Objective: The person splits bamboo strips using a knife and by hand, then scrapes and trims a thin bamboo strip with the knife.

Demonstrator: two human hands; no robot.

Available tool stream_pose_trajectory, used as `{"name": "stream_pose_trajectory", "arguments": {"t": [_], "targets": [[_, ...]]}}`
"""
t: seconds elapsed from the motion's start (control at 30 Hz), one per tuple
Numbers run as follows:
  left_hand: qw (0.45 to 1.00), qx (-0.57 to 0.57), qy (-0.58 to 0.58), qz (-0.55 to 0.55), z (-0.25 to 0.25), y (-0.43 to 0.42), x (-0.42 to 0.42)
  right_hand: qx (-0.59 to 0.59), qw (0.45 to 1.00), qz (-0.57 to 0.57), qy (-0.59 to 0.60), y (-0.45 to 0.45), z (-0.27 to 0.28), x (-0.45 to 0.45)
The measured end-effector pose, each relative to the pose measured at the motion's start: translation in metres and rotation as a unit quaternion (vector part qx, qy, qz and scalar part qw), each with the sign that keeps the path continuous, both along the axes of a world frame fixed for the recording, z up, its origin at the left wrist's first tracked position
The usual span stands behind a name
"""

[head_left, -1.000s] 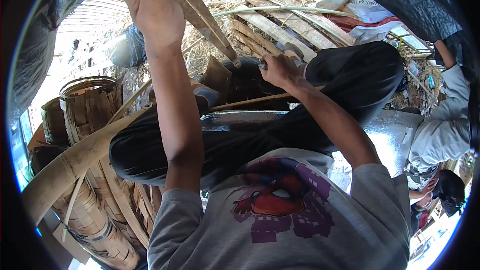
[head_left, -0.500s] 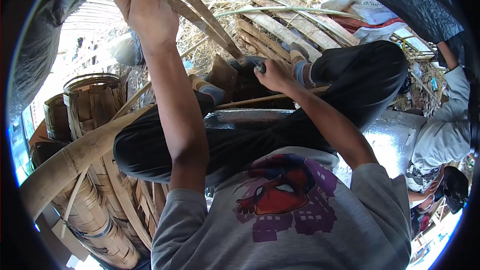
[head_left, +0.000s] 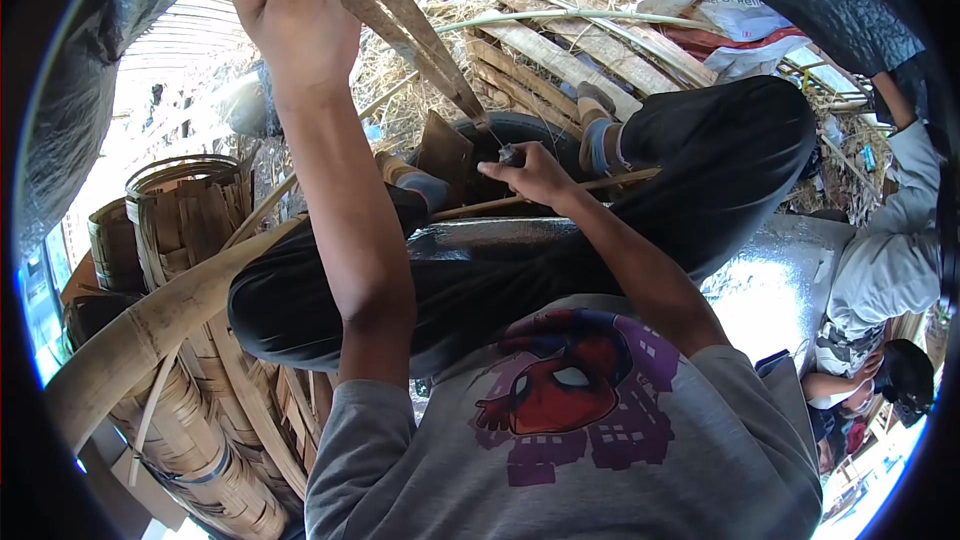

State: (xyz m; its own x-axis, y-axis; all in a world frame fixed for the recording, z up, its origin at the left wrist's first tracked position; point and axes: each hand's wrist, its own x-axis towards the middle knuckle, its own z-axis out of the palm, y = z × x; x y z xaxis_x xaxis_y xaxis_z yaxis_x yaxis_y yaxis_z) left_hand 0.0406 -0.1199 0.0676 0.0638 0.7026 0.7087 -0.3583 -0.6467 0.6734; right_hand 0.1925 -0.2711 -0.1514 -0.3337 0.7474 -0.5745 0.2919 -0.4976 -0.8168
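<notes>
My left hand (head_left: 300, 20) is raised at the upper left, its fingers closed around a split bamboo strip (head_left: 420, 50). The strip slants down to the right, and its two halves meet near the lower end. Beside that end, my right hand (head_left: 535, 178) grips what looks like a small knife (head_left: 508, 153), with thumb and forefinger stretched along it. A thin blade seems to point up at the strip's tip; whether they touch I cannot tell. Below lies a black tyre-like ring (head_left: 520, 127), with a flat brown piece (head_left: 445, 150) standing against it.
A thick bamboo pole (head_left: 150, 325) crosses at left, near woven bamboo baskets (head_left: 185, 210). Wooden planks (head_left: 570, 65) and shavings lie ahead. A thin stick (head_left: 490, 206) lies across in front of my legs. Another person's sleeve (head_left: 880, 260) is at right.
My right hand has moved down and slightly left, turning so the thumb and forefinger point left. My left hand and the bamboo strip have shifted slightly, and a fingertip now shows over the strip.
</notes>
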Motion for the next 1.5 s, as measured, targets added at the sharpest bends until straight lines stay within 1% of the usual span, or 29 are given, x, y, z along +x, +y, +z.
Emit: {"name": "stream_pose_trajectory", "arguments": {"t": [0.03,0.07,0.13,0.2,0.27,0.3,0.33,0.37,0.4,0.43,0.47,0.5,0.6,0.67,0.73,0.8,0.87,0.93,1.03,1.07,1.13,1.2,1.23,1.27,1.33,1.37,1.4,1.47,1.5], "targets": [[0.997,-0.001,0.02,-0.074,-0.001,0.005,-0.009,-0.048,0.997,-0.007,0.061,0.0,0.0,0.0],[0.993,0.0,0.03,-0.111,-0.002,0.008,-0.014,-0.046,0.997,-0.007,0.061,0.002,-0.002,0.002],[0.989,-0.006,0.03,-0.148,-0.005,0.013,-0.02,-0.167,0.963,-0.001,0.211,0.008,-0.009,0.007],[0.989,-0.008,0.018,-0.15,-0.006,0.013,-0.021,-0.169,0.965,0.013,0.203,0.012,-0.036,0.004],[0.993,-0.061,0.038,-0.095,0.005,0.002,-0.013,-0.171,0.966,0.029,0.194,0.012,-0.049,-0.004],[0.993,-0.061,0.039,-0.094,-0.004,0.009,-0.014,-0.085,0.99,-0.047,0.101,0.002,-0.049,-0.015],[0.979,-0.133,-0.095,-0.126,-0.015,0.017,-0.01,0.002,0.993,-0.121,0.005,-0.009,-0.044,-0.027],[0.963,-0.168,-0.16,-0.14,-0.024,0.022,-0.01,0.039,0.983,-0.177,-0.021,-0.017,-0.04,-0.042],[0.942,-0.198,-0.227,-0.151,-0.021,0.021,-0.003,0.04,0.984,-0.175,-0.02,-0.018,-0.037,-0.051],[0.874,-0.188,-0.326,-0.307,-0.021,0.016,0.008,0.071,0.976,-0.197,-0.054,-0.02,-0.035,-0.058],[0.96,-0.126,-0.147,-0.204,-0.011,0.011,0.001,0.102,0.966,-0.22,-0.088,-0.022,-0.034,-0.062],[0.996,-0.049,0.024,-0.076,0.0,0.005,-0.005,0.127,0.961,-0.211,-0.129,-0.02,-0.036,-0.062],[0.992,-0.088,0.013,-0.092,0.001,0.007,-0.014,0.137,0.966,-0.178,-0.126,-0.016,-0.037,-0.054],[0.996,-0.048,0.015,-0.071,-0.008,0.015,-0.026,0.154,0.965,-0.167,-0.13,-0.01,-0.034,-0.043],[0.989,-0.14,-0.01,-0.051,-0.001,0.016,-0.034,0.172,0.964,-0.155,-0.132,-0.005,-0.031,-0.033],[0.988,-0.141,-0.037,-0.042,-0.004,0.015,-0.031,0.237,0.918,-0.13,-0.289,-0.001,-0.024,-0.024],[0.99,-0.137,-0.035,0.007,-0.009,0.018,-0.034,0.22,0.916,-0.113,-0.315,0.003,-0.014,-0.021],[0.993,-0.113,-0.013,0.012,-0.01,0.022,-0.029,0.158,0.958,-0.071,-0.227,0.006,-0.012,-0.022],[0.995,-0.08,0.006,0.06,0.0,0.006,0.001,0.129,0.982,-0.02,-0.134,0.014,-0.025,-0.011],[0.995,-0.088,0.009,0.054,0.003,0.005,-0.003,0.127,0.983,-0.019,-0.131,0.017,-0.03,-0.008],[0.994,-0.104,0.015,0.043,0.008,0.004,-0.01,-0.013,1.0,0.008,-0.022,0.025,-0.028,-0.002],[0.996,-0.052,0.07,0.0,-0.003,0.015,-0.017,-0.048,0.999,-0.008,0.002,0.027,-0.023,0.002],[0.996,-0.053,0.071,0.001,-0.005,0.018,-0.019,-0.107,0.992,-0.011,0.065,0.032,-0.021,0.008],[0.995,-0.037,0.055,-0.074,-0.007,0.021,-0.021,-0.165,0.978,-0.013,0.128,0.035,-0.019,0.012],[0.988,-0.023,0.039,-0.15,-0.001,0.015,-0.011,-0.169,0.977,-0.016,0.13,0.035,-0.019,0.016],[0.996,-0.017,0.069,-0.053,-0.001,0.008,0.001,-0.198,0.963,0.011,0.185,0.035,-0.026,0.02],[0.995,-0.021,0.09,-0.021,0.001,0.005,0.003,-0.228,0.943,0.037,0.239,0.035,-0.03,0.021],[0.99,-0.033,0.133,0.042,0.005,0.0,0.006,-0.221,0.945,0.037,0.237,0.034,-0.038,0.018],[0.991,-0.032,0.124,0.039,0.005,0.001,0.006,-0.208,0.949,0.037,0.234,0.038,-0.033,0.015]]}}
